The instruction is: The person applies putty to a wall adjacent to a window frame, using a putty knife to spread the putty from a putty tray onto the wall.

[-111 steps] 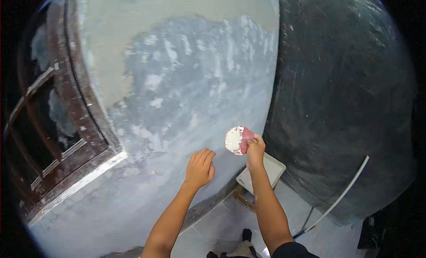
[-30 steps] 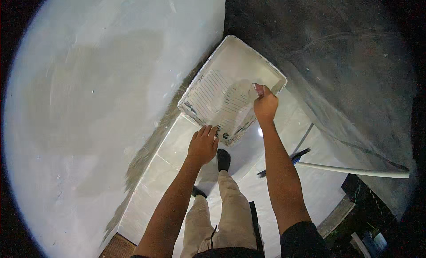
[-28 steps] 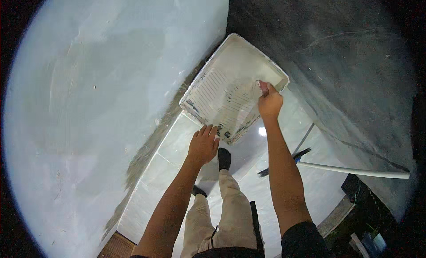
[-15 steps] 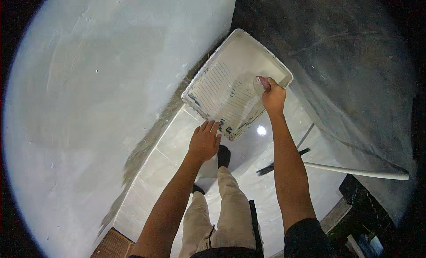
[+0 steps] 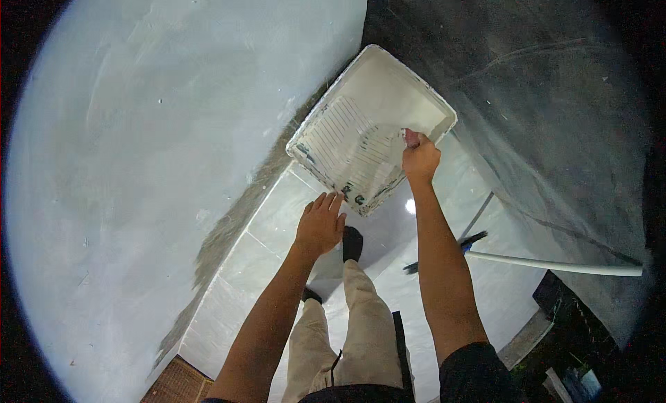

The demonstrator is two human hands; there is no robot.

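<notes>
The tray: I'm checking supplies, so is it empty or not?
Not empty: a smooth pale layer covers the far end of the tray, while ridges show through nearer the left hand. I cannot tell its depth.

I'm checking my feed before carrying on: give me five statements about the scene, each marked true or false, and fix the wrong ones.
1. The right hand holds a reddish tool. True.
2. The left hand grips a second tool. False: it shows no tool and is spread by the near edge of the tray.
3. Part of the tray is ribbed. True.
4. The pale broom handle lies left of the left hand. False: it is right of the right forearm.
5. The trousers are light-coloured. True.
</notes>
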